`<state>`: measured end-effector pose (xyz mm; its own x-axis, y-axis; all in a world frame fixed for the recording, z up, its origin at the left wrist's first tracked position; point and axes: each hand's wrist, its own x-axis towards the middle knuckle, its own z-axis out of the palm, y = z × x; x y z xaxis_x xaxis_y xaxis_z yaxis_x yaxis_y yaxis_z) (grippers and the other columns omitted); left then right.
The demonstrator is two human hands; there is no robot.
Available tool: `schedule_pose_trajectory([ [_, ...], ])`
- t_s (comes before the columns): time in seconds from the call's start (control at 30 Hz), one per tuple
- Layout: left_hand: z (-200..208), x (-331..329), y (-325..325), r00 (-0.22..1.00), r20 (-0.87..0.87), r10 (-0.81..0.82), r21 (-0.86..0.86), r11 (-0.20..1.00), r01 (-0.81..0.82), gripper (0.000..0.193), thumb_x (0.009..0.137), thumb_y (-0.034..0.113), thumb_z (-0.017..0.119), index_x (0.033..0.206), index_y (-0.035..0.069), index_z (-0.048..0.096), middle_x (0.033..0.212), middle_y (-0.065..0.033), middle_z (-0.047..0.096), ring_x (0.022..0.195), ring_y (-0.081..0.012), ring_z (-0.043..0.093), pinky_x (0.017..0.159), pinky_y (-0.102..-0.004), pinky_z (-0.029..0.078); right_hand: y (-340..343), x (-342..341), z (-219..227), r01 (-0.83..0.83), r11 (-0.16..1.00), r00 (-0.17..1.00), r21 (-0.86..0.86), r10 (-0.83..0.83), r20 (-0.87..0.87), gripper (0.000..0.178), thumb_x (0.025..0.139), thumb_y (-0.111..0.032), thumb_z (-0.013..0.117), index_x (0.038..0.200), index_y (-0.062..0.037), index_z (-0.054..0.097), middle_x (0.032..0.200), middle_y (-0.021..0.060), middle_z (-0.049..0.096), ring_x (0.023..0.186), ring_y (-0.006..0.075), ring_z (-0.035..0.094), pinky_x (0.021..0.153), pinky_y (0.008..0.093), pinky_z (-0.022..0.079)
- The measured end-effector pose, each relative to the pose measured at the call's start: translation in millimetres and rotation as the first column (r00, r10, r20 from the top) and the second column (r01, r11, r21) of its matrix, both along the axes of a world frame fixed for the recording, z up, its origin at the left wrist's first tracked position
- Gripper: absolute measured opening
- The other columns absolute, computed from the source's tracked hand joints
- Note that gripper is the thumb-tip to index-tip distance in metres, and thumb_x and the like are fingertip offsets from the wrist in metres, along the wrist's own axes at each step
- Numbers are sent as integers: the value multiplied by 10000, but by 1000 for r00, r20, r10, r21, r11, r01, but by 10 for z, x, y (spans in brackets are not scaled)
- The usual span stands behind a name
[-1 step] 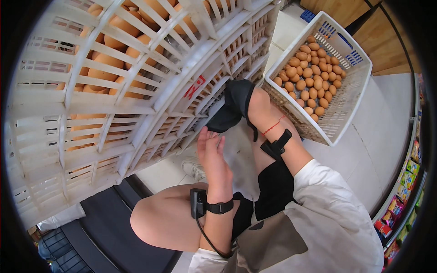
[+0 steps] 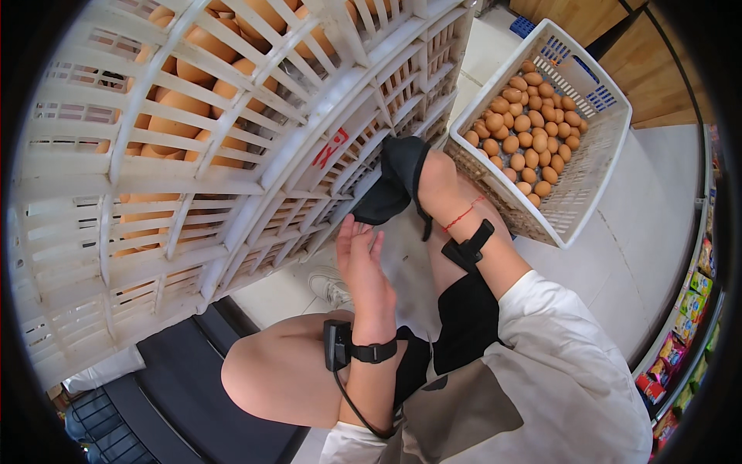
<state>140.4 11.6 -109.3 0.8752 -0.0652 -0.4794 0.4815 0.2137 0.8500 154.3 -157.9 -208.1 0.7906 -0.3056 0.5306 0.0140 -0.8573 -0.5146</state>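
From the head camera, looking down, my right hand (image 2: pixel 434 184) is gripping a black cloth (image 2: pixel 394 179), fingers closed round its upper part; most of the hand is hidden behind the fabric, so only the back of it and the wrist show. The cloth hangs with its long axis running from upper right down to lower left, its lower end pointing toward my left hand (image 2: pixel 362 259) and lying against the side of the white slatted crates (image 2: pixel 255 166). My right forearm comes in from the lower right and slopes up to the left, a red string and a black strap round the wrist. My left hand is open and holds nothing: fingers loosely spread, pointing up toward the cloth's lower end, fingertips just beside it, though I cannot tell whether they touch. Its forearm rises almost straight from the bottom edge over my bare knee (image 2: pixel 267 375), a black band on the wrist. To the right of my right arm stands a white basket (image 2: pixel 595 166) of brown eggs (image 2: pixel 525 127).
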Motion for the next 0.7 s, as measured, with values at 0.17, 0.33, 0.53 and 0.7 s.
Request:
schedule_pose_trajectory([
  [0.17,-44,-5,-15,1000,-7,-17,-18,1000,17,592,888,107,558,1407,-91,351,1425,-228,369,1200,-246,485,1022,-394,433,125,41,49,-185,982,981,-45,188,52,69,665,-52,617,721,-29,585,697,178,580,697,365,593,644,441,476],
  [0.33,-9,-22,-107,1000,-10,-28,-27,999,28,603,883,109,557,1411,-89,344,1420,-222,370,1212,-244,475,1028,-394,424,-38,36,-35,0,998,998,-60,4,67,71,639,-71,619,662,-31,566,664,173,570,658,365,581,627,435,469],
  [0.53,4,11,-49,1000,-17,-11,-16,1000,11,613,875,113,561,1412,-85,340,1415,-222,373,1240,-249,460,1028,-394,424,92,17,144,28,988,997,-149,-38,-65,61,639,-89,616,639,-38,581,654,179,576,646,361,584,637,445,473],
  [0.7,-49,-18,-90,1000,-4,-20,-9,1000,20,600,882,124,562,1404,-85,353,1407,-217,384,1245,-250,461,1022,-390,432,260,105,-74,-92,994,990,-60,98,104,66,618,-82,618,590,-52,567,654,177,574,650,359,582,631,454,465],
])
